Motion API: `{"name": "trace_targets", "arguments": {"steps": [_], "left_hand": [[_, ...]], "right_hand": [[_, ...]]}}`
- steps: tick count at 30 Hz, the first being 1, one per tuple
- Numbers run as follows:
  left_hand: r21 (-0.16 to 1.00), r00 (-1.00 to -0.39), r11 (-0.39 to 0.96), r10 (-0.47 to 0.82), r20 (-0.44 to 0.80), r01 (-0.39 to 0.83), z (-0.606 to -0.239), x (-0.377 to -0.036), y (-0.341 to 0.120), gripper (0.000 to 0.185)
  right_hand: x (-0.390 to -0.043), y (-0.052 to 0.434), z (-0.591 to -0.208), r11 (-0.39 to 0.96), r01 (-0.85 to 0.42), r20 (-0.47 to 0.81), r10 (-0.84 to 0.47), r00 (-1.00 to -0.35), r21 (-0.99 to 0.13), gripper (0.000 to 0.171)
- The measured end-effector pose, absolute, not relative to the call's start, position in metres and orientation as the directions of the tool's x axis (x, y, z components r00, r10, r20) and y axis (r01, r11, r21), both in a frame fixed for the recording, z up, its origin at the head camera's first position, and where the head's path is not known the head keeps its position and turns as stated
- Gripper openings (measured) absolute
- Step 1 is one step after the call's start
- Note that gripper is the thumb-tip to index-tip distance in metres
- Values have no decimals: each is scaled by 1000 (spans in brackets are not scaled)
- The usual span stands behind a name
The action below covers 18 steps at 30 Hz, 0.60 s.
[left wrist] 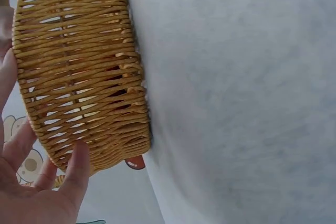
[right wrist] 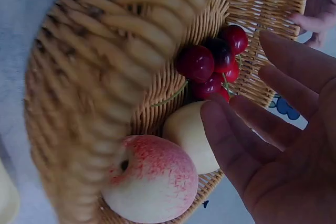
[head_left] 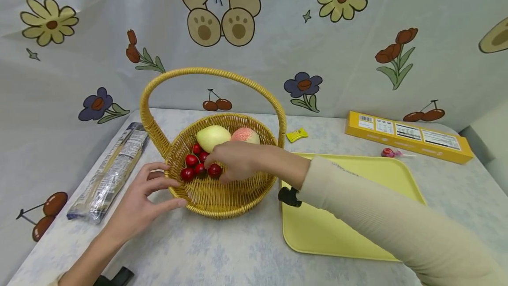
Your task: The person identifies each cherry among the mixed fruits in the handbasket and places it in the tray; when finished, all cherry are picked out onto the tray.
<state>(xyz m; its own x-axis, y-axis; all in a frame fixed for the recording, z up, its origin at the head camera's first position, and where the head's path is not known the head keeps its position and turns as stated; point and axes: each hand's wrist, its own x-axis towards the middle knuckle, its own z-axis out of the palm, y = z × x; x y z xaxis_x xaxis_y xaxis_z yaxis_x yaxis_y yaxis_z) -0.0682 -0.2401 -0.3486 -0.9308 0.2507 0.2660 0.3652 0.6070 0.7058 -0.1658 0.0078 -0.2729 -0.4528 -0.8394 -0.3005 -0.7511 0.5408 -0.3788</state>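
A wicker basket [head_left: 216, 211] with a tall arched handle holds a cluster of red cherries [head_left: 191, 159], a pale yellow fruit [head_left: 214, 137] and a pink-and-cream peach [head_left: 245, 135]. My left hand [head_left: 144, 200] grips the basket's left rim, fingers on the edge and thumb at the front; the left wrist view shows a fingertip against the woven wall [left wrist: 79, 77]. Inside the basket, my right hand [head_left: 238, 160] reaches down beside the cherries. In the right wrist view its fingers [right wrist: 262, 119] are spread near the cherries [right wrist: 195, 64], with nothing held between them.
Right of the basket lies a yellow tray [head_left: 349, 233], partly under my right forearm. Behind it are a small yellow packet [head_left: 296, 134], a wrapped lollipop [head_left: 389, 152] and a long orange-yellow box [head_left: 409, 138]. A clear plastic package [head_left: 113, 171] lies at the left, near a patterned cloth backdrop [head_left: 254, 56].
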Motion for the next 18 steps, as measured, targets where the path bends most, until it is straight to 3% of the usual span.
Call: {"name": "trace_targets", "arguments": {"steps": [7, 18], "left_hand": [[745, -937, 573, 270, 222, 342, -343, -72, -240, 22], [793, -939, 514, 269, 214, 328, -343, -70, -241, 22]], "right_hand": [[-177, -15, -279, 627, -714, -470, -755, -457, -313, 46], [-181, -31, -289, 623, -726, -571, -722, -390, -292, 48]]}}
